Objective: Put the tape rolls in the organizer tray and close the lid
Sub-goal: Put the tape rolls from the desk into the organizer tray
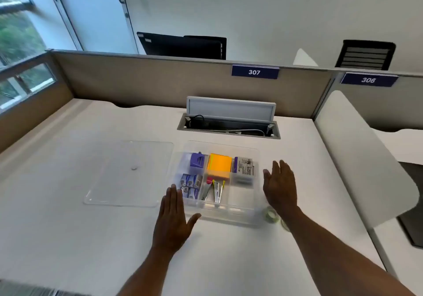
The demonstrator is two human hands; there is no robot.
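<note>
You see a bright, evenly lit scene; daylight enters from the window [20,44] at left; shadows under your hands are soft; wide-angle bending curves the edges; motion blur softens the whole frame.

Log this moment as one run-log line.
left hand: open, empty | right hand: open, empty | tape rolls: on desk, right of organizer tray | lid: off, left of tray
</note>
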